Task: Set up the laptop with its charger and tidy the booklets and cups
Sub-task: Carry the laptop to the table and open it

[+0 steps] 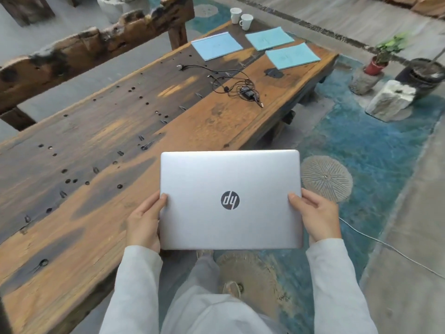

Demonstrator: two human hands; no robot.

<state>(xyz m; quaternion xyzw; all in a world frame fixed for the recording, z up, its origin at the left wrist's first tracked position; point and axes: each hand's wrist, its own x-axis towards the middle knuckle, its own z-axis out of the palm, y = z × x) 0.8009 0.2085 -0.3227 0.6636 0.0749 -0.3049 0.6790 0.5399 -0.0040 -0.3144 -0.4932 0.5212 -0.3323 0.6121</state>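
Note:
I hold a closed silver laptop (230,179) flat in the air beside the near right edge of the long wooden table (101,165). My left hand (144,222) grips its left edge and my right hand (316,216) grips its right edge. Farther along the table lies a black charger (246,90) with its cable tangled around it. Beyond that, three light blue booklets (216,46) (269,38) (292,56) lie spread flat. Two white cups (235,15) (246,21) stand upright at the far end.
A rough wooden bench (91,49) runs along the table's far left side. On the blue rug (375,150) to the right are a round woven mat (326,178), a pale rock (391,100), a red potted plant (376,65) and a dark pot (425,74). A thin white cable (390,247) crosses the floor.

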